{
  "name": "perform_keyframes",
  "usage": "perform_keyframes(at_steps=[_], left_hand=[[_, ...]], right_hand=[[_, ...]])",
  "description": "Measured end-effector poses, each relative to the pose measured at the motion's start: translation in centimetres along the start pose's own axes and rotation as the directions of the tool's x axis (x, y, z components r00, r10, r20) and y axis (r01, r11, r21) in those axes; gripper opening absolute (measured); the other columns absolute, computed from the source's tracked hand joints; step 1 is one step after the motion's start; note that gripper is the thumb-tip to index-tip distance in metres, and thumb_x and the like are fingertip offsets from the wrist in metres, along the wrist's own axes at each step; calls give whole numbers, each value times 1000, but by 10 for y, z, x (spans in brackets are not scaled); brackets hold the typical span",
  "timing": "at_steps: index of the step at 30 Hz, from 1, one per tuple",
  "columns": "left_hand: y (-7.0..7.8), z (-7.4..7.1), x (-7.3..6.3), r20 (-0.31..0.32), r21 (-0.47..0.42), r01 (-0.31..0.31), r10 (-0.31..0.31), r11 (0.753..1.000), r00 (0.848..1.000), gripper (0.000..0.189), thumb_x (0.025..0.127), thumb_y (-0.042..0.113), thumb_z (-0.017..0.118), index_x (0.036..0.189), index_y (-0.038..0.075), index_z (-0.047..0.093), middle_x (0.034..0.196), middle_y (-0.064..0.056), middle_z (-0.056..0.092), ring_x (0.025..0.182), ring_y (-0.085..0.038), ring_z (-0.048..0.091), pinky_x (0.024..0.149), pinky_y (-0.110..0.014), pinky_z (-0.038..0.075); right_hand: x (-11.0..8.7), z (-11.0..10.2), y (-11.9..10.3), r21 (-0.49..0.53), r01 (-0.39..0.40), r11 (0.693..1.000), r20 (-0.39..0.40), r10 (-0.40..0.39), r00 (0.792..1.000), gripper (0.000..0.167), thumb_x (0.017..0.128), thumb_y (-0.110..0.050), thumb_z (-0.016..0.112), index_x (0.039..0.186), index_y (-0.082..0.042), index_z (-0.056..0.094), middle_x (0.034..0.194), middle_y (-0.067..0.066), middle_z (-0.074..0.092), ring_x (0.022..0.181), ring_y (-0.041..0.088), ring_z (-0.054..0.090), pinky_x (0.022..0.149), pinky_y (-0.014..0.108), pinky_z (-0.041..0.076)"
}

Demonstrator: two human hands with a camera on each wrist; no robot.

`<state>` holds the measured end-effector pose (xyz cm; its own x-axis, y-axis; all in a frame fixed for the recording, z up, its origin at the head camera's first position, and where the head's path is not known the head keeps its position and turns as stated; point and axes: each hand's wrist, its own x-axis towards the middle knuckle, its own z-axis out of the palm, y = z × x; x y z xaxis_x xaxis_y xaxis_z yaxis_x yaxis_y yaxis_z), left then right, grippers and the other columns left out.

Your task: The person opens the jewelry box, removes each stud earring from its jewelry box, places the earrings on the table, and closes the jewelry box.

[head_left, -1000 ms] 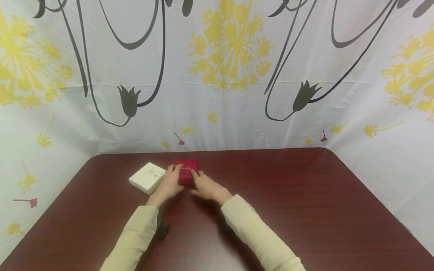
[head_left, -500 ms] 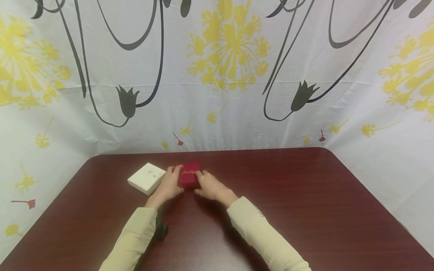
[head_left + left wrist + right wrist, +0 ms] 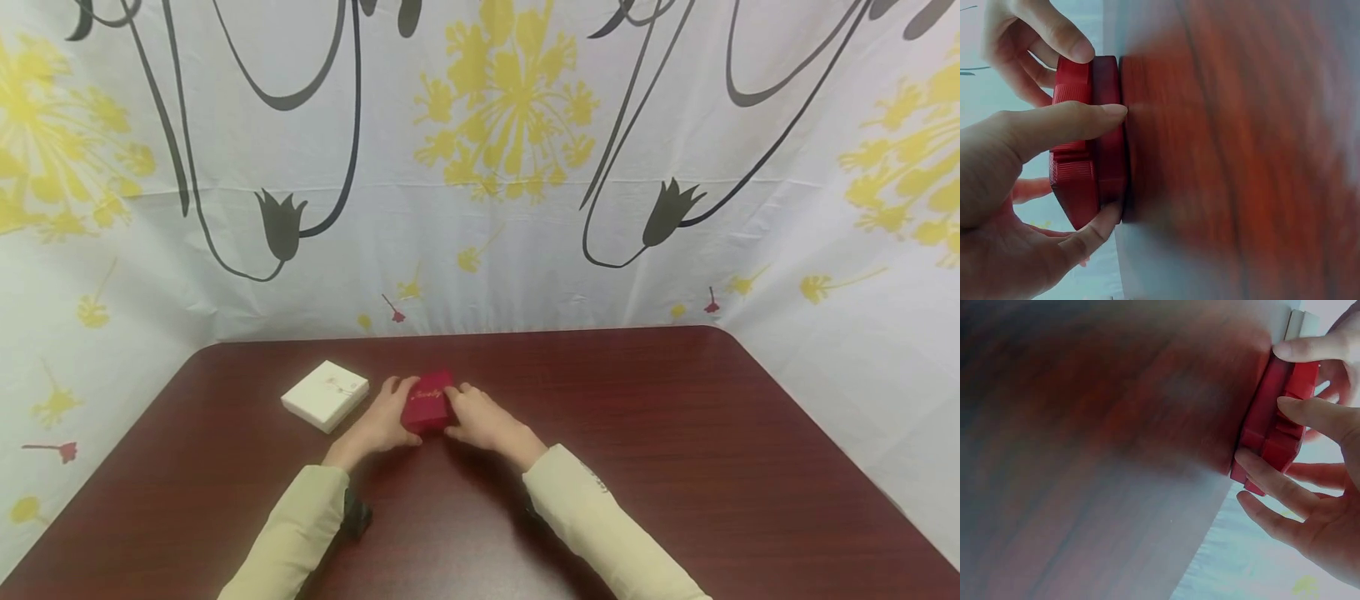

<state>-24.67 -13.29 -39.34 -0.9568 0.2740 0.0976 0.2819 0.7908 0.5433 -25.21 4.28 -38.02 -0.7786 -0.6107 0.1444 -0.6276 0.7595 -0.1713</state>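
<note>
A small red box [image 3: 427, 404] with gold lettering on its lid sits on the table between both hands. My left hand [image 3: 384, 421] grips its left side; in the left wrist view the thumb [image 3: 1094, 120] lies across the near side and a fingertip presses a corner. On the opposite side, my right hand [image 3: 483, 417] holds the box. The right wrist view shows right-hand fingertips [image 3: 1291, 409] against the red side, which has ribbed, ribbon-like folds. The box's underside lies right at the tabletop. Left of the left hand lies a flat white box [image 3: 325, 396] with a flower print.
The dark red-brown wooden table [image 3: 675, 433] has rounded far corners. A white curtain [image 3: 480, 275] with yellow and grey flower prints hangs behind it and along both sides. A dark device [image 3: 356, 512] shows under the left wrist.
Both hands have moved the red box a little right and toward the person, turning it slightly. Its distance from the white box has grown. The white box has stayed in place.
</note>
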Motion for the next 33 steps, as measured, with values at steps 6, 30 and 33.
perform_keyframes(at_steps=[6, 30, 33], left_hand=[[6, 3, -4, 29, -12, -24, 24, 1000, 999, 89, 57, 8, 81, 132, 3, 33, 127, -30, 29, 107, -42, 43, 87, -52, 40], [25, 8, -10, 122, 30, -77, 73, 997, 990, 102, 47, 18, 87, 126, -15, 32, 119, -24, 34, 107, -34, 45, 95, -40, 37], [29, 10, -12, 124, 16, -89, 87, 996, 989, 100, 46, 16, 87, 124, -15, 33, 114, -22, 35, 104, -33, 46, 93, -40, 39]], right_hand=[[-8, -3, 4, 11, 3, 1000, 16, -3, 1000, 56, 75, -20, 70, 120, 6, 49, 94, 15, 57, 79, 21, 58, 74, 29, 51], [-45, -16, 13, 32, 18, 999, 53, -20, 998, 65, 71, -34, 73, 119, 3, 51, 94, 13, 54, 72, 16, 52, 64, 27, 49], [-48, -17, 14, 42, 13, 999, 44, -15, 999, 66, 69, -35, 74, 119, 1, 51, 101, 14, 49, 75, 18, 52, 66, 28, 50]])
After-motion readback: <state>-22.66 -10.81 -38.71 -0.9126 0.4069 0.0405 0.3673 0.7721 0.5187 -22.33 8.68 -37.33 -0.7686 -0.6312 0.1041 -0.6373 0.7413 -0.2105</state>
